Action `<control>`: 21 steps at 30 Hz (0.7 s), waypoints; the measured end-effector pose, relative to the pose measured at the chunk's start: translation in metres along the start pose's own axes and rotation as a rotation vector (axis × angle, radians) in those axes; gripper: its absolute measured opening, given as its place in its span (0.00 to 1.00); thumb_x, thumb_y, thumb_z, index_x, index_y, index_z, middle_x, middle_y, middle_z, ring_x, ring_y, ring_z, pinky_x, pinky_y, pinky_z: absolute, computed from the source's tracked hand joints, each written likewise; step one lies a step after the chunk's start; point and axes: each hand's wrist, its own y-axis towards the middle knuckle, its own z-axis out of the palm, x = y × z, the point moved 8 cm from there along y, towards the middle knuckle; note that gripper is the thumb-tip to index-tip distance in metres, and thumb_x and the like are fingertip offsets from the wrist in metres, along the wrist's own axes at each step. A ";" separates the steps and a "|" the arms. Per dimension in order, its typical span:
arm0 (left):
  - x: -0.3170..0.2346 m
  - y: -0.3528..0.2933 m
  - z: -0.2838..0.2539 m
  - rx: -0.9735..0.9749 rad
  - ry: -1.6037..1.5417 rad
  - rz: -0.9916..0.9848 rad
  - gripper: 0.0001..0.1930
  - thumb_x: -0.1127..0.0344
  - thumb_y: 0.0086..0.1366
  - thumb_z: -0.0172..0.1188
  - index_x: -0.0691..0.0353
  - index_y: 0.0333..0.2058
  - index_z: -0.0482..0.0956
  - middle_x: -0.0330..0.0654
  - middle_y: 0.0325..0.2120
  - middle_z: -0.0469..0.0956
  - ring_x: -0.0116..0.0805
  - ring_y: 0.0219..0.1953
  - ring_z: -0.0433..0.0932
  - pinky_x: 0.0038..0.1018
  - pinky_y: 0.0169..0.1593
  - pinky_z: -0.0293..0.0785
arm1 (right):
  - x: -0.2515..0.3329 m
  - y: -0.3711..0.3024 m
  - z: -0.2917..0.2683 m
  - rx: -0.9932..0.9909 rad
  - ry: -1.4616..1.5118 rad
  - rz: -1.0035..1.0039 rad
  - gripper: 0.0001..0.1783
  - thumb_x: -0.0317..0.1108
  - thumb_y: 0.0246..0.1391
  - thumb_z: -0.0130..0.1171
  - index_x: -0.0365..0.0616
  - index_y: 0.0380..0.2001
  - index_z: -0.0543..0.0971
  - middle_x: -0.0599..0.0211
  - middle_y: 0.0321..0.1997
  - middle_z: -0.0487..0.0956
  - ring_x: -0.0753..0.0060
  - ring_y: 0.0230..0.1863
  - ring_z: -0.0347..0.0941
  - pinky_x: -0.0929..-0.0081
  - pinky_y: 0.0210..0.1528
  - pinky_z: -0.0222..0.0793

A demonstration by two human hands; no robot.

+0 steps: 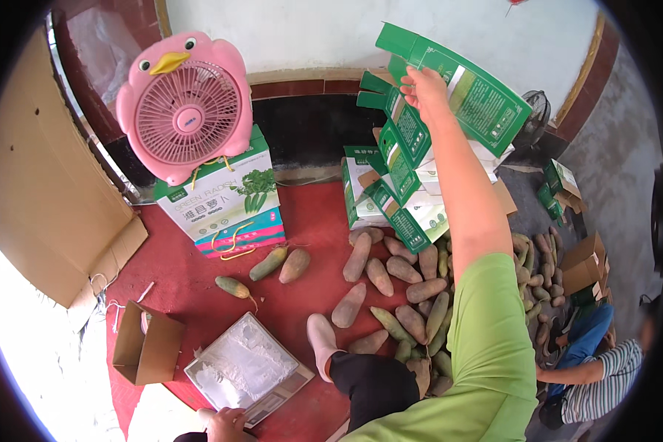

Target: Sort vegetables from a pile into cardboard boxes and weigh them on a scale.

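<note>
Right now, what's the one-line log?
right hand: at green carton, grip unclear | left hand: at scale edge | radishes: on red carpet | pink fan: atop box

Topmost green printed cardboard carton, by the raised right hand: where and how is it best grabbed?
Probably by the upper edge of the green carton, coming from above, thumb and fingers pinching opposite faces: the panel looks thin and flat, and nothing covers that edge in front of the white wall.
</note>
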 end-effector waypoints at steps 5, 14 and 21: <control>0.013 -0.025 0.000 -0.281 -0.088 0.149 0.08 0.69 0.50 0.62 0.62 0.31 0.83 0.49 0.26 0.79 0.46 0.29 0.79 0.35 0.35 0.75 | 0.096 -0.057 -0.034 0.010 0.149 -0.146 0.20 0.35 0.54 0.57 0.37 0.47 0.70 0.63 0.33 0.80 0.77 0.27 0.75 0.80 0.25 0.66; 0.029 -0.072 -0.002 -0.421 -0.087 0.198 0.10 0.68 0.53 0.61 0.61 0.34 0.83 0.47 0.28 0.79 0.46 0.32 0.79 0.35 0.38 0.74 | 0.247 -0.183 -0.074 0.252 0.228 -0.230 0.09 0.38 0.54 0.59 0.44 0.31 0.76 0.72 0.25 0.78 0.82 0.22 0.71 0.83 0.22 0.64; 0.040 -0.105 -0.030 -0.667 -0.332 0.220 0.30 0.77 0.49 0.64 0.64 0.54 0.69 0.54 0.49 0.70 0.52 0.52 0.68 0.38 0.52 0.68 | 0.201 -0.279 -0.031 0.608 0.410 0.099 0.07 0.36 0.56 0.56 0.46 0.27 0.74 0.77 0.19 0.75 0.87 0.16 0.66 0.89 0.15 0.57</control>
